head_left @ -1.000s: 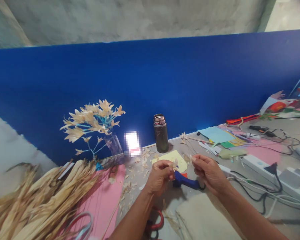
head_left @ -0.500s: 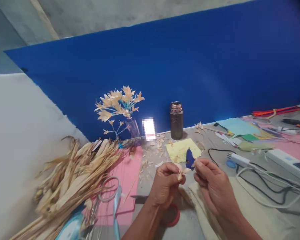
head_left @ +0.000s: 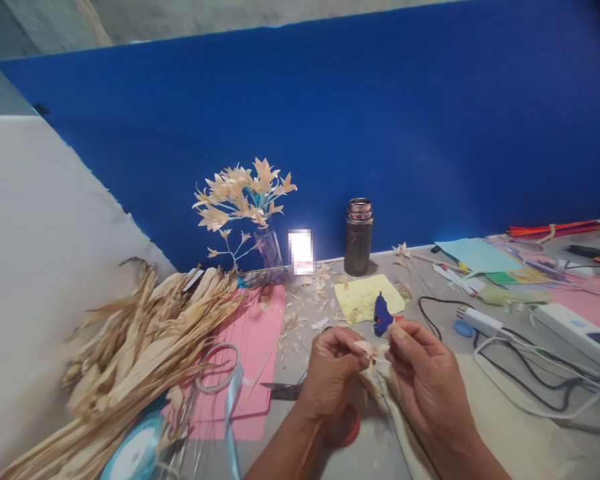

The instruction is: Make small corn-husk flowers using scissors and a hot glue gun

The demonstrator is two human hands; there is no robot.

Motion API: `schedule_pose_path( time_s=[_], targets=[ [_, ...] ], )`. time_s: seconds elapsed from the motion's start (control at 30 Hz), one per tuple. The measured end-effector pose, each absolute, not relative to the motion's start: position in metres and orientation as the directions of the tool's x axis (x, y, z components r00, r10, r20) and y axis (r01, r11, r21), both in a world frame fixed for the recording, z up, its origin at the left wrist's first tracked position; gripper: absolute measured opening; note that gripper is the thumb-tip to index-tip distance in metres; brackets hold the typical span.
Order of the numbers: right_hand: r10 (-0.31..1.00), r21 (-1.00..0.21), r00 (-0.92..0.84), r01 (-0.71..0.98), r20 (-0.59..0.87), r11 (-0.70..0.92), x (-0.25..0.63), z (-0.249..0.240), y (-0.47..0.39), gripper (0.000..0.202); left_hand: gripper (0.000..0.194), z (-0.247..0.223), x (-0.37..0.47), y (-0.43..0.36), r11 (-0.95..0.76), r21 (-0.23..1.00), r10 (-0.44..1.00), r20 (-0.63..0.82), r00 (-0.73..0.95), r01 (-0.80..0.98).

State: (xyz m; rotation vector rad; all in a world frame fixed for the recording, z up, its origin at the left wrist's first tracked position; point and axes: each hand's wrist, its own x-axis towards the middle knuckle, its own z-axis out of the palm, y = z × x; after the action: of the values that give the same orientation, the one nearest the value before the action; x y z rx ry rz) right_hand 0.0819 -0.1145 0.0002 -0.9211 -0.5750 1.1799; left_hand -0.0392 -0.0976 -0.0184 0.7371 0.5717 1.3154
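Between the thumb and fingers of my left hand (head_left: 330,373) is a small pale corn-husk flower (head_left: 373,351) with pointed petals. Close on its right, my right hand (head_left: 425,380) is closed in a pinch, with a small tan husk petal (head_left: 389,331) showing at the fingertips. A blue glue gun (head_left: 381,316) rests just beyond my hands, partly on a yellow sheet of paper (head_left: 349,308). Under my left forearm lie scissors with red handles (head_left: 349,427), partly hidden.
Dried corn husks (head_left: 145,353) are heaped at left beside pink paper (head_left: 257,373) and a ribbon roll (head_left: 135,450). Finished husk flowers (head_left: 245,193) stand in a clear bottle (head_left: 270,257). A dark flask (head_left: 359,237) is at the back; cables and a power strip (head_left: 575,327) lie right.
My right hand has come nearer to my left, so its fingertips are now beside the flower. The view has tipped slightly.
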Motion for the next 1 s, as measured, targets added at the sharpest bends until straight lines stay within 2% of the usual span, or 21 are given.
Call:
schedule_pose_path(
  time_s=[0.1,0.23,0.4,0.53,0.63,1.0],
  targets=[
    [0.954,-0.854,0.292,-0.513,-0.075,0.09,0.08,0.001,-0.113,0.029,0.026,-0.02,-0.042,-0.096,0.061,0.789,0.979,0.072,0.19,-0.612],
    [0.962,-0.849,0.262,-0.523,-0.079,0.073,0.08,0.001,-0.113,0.03,0.028,-0.02,-0.044,-0.094,0.089,0.814,0.983,0.02,0.18,-0.573],
    [0.945,-0.813,0.301,-0.578,-0.13,0.072,0.08,-0.004,-0.11,0.029,0.031,-0.013,-0.041,-0.094,0.203,0.716,0.979,-0.122,0.166,-0.668],
    [0.947,-0.801,0.272,-0.598,-0.173,0.025,0.072,-0.01,-0.11,0.03,0.035,-0.012,-0.039,-0.094,0.239,0.66,0.971,-0.149,0.187,-0.713],
    [0.957,-0.795,0.223,-0.607,-0.186,-0.013,0.066,-0.012,-0.112,0.029,0.034,-0.015,-0.04,-0.094,0.221,0.694,0.975,-0.14,0.172,-0.685],
    [0.938,-0.78,0.26,-0.625,-0.228,-0.016,0.062,-0.004,-0.113,0.032,0.026,-0.017,-0.039,-0.097,0.087,0.802,0.996,-0.059,0.066,-0.59]
  ],
)
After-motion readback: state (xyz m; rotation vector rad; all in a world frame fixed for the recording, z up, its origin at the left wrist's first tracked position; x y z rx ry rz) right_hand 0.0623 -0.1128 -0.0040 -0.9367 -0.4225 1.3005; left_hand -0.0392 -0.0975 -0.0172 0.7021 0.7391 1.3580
